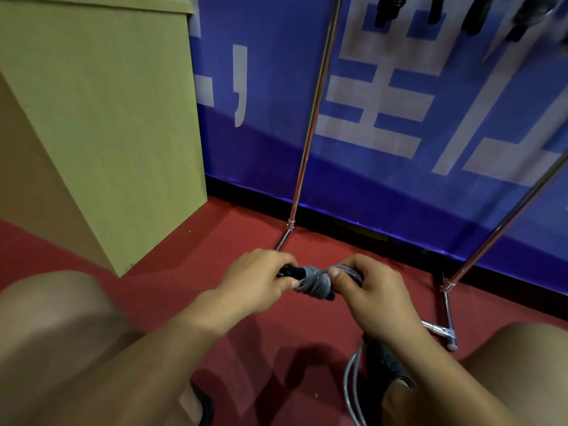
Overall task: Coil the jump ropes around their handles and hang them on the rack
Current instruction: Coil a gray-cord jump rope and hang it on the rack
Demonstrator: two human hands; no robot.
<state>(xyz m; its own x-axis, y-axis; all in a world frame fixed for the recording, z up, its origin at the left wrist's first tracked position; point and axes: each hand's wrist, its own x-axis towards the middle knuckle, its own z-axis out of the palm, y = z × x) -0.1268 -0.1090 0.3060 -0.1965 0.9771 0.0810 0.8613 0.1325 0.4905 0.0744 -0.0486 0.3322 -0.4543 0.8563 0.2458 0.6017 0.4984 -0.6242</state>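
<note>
Rope (313, 281) above red floor (246, 235), blue banner (399, 179) behind.

A grey jump rope (313, 282) is wound in tight turns around its black handles (293, 271), held level above the red floor. The chrome rack (310, 124) stands beyond, with dark coiled ropes (387, 10) hanging at far right.

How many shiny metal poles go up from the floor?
2. One upright pole rises left of centre against the blue banner; the other pole leans at the right. More may lie outside the picture.
</note>
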